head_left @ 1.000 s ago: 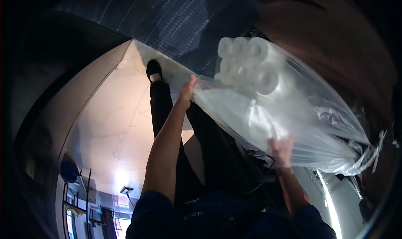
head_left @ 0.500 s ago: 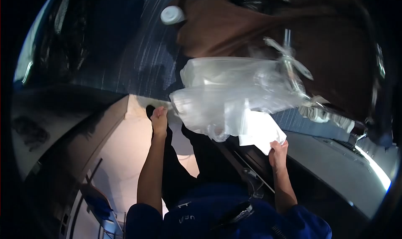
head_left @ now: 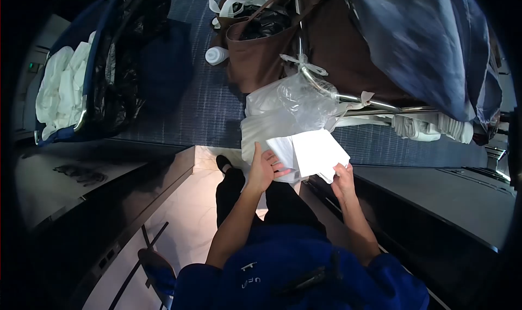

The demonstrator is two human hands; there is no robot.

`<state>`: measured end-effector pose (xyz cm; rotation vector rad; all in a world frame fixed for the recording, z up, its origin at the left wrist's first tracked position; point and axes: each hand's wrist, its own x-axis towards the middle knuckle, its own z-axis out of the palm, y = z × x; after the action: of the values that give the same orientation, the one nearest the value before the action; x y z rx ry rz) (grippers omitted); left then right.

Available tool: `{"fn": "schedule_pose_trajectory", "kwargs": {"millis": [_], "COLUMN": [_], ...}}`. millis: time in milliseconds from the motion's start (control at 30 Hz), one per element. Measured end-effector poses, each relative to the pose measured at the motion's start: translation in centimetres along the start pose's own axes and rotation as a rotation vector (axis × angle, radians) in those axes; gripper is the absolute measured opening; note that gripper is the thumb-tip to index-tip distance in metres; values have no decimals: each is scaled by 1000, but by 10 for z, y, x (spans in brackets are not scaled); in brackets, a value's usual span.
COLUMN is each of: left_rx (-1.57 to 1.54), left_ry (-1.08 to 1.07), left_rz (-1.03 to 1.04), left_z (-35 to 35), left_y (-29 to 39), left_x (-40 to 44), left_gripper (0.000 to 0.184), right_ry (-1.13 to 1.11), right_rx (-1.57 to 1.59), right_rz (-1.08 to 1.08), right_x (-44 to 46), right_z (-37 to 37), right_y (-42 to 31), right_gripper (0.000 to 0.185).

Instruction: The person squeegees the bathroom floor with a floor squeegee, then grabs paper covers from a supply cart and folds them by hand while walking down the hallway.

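My right hand [head_left: 342, 182] pinches the near right corner of some flat, folded white sheets [head_left: 319, 153]; whether they are cloth or paper I cannot tell. My left hand [head_left: 263, 170] is open, fingers spread, beside their left edge; whether it touches them is unclear. Behind the sheets, a clear plastic bag [head_left: 285, 101] hangs, knotted to a metal cart rail [head_left: 312, 82]. Whitish contents show through the bag's lower part.
A brown bag [head_left: 258, 60] with black lining hangs on the cart, a white bottle [head_left: 216, 55] beside it. Left stands a blue-sided cart [head_left: 91, 65] with white linens [head_left: 65, 87]. Folded white towels [head_left: 429, 128] lie on the right cart's low shelf. Dark door frames flank me.
My left hand has come right and up to the white sheets. My right hand has shifted slightly left with them. The view has tilted, bringing the linen cart at left into sight.
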<state>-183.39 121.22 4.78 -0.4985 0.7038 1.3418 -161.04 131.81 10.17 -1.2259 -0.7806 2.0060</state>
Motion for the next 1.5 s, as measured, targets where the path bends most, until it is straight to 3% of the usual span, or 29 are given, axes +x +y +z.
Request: {"fn": "schedule_pose_trajectory", "kwargs": {"millis": [133,367,467,567,667,767,867,900,1000,1167,1267,1300,1400,1433,1500], "left_rx": [39,532,596,972,1175,1388,1203,1054,1350,1169,1364,1610,1823,1813,1901], "left_ry": [-34,302,213,-22,-245,-276,-71,-119,-201,-325,-353,-335,-350,-316,-329], "left_rz": [111,581,573,847,924,939,736,621,870,646,629,840,845,934,1060], "left_z": [-21,-8,-3,39,107,129,122,118,117,137,151,165,163,165,181], "left_y": [-1,34,33,23,26,25,16,16,24,45,57,58,67,65,67], "left_x": [0,-33,-47,-69,-97,-96,-91,-89,-96,-133,-145,-149,-146,-146,-155], "left_gripper": [61,47,38,42,46,49,50,50,47,83,82,68,54,43,37], "right_ry": [59,24,-25,-54,-114,-142,-130,-120,-144,-189,-243,-256,-255,-246,-315], "right_rx": [7,-55,-28,5,-55,-177,-257,-271,-322,-137,-125,-134,-108,-91,-92], "right_rz": [-42,-86,-22,3,-2,-87,-171,-197,-163,117,173,183,229,246,265], "right_x": [-1,-6,-16,-26,-30,-27,-27,-26,-23,-6,1,2,0,0,4], "right_z": [3,-46,-46,-25,-11,1,19,25,33,36,38,42,59,62,61], "right_y": [-4,-32,-36,-42,-47,-53,-65,-68,-75,-82,-80,-82,-86,-88,-87], "right_gripper": [43,45,37,35,33,29,28,27,27,23,24,25,27,28,31]}}
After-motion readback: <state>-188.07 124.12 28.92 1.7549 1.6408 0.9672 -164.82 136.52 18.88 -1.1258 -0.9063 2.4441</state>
